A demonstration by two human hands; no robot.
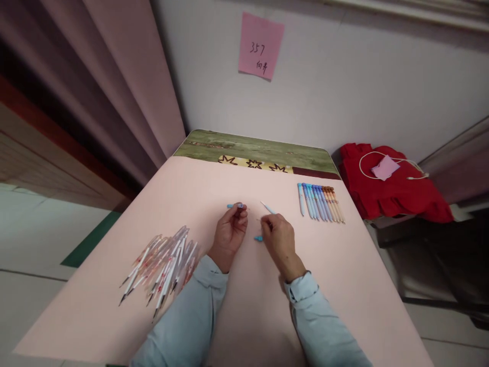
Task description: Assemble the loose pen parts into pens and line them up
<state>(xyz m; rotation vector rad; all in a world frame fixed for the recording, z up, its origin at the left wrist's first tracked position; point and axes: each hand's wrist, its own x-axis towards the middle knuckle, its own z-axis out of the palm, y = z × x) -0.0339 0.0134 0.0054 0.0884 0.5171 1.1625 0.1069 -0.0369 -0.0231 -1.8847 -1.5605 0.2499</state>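
My left hand (231, 232) is closed in a pinch around a short blue pen part (230, 206), held level above the table. To its right, the fingers of my right hand (279, 237) are pinched together, and a thin, tiny piece at their tips is too small to make out. A light blue pen barrel with a white tip (268, 207) lies just beyond the right hand, partly covered by it. Close to the right thumb rests a small bright blue pen piece (259, 238).
On the left of the pink-covered table (252, 290) lies a loose pile of pen refills (164, 265). A neat row of blue and brown-topped pens (320, 203) is at the right. Beyond the right edge are a red cloth (405, 196) and a white cable (414, 176).
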